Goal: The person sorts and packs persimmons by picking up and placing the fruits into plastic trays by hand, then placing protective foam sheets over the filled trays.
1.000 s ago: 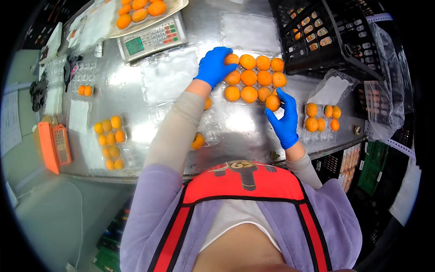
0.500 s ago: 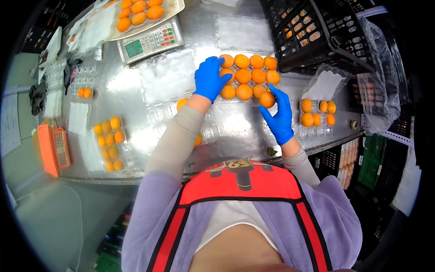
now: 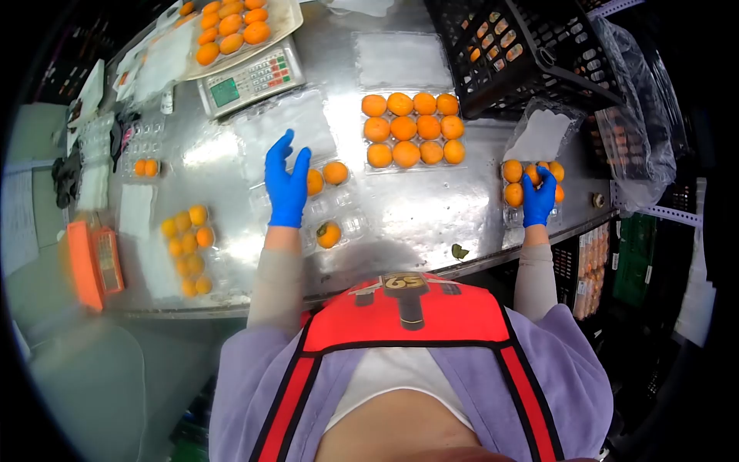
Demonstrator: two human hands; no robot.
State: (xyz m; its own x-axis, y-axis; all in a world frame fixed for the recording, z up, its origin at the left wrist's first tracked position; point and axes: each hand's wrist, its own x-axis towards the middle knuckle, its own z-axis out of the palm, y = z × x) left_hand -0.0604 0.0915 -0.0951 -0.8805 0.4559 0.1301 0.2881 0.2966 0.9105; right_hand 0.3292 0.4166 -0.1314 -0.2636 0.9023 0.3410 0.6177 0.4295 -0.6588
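My left hand (image 3: 288, 185), in a blue glove, is open with fingers spread, just left of two orange fruits (image 3: 335, 172) in a clear plastic tray (image 3: 339, 202). Another orange fruit with a green cap (image 3: 329, 235) sits lower in that tray. At the right, my blue-gloved right hand (image 3: 540, 202) reaches over a smaller clear tray (image 3: 511, 217), its thumb and fingers around an orange fruit (image 3: 532, 174). Several orange fruits surround it, and my hand hides part of the tray. Between my hands, a clear tray full of orange fruits (image 3: 403, 128) lies in neat rows.
A digital scale (image 3: 254, 79) bears a platter of fruits at upper left. A black crate (image 3: 523, 58) stands at upper right. Lined trays, a tray of fruits (image 3: 185, 250) and an orange device (image 3: 94, 262) lie leftward. A green leaf (image 3: 459, 252) is near the table's front edge.
My right hand has left a fruit in the middle tray and moved right to the smaller tray. My left hand has moved off the middle tray, leftward and down.
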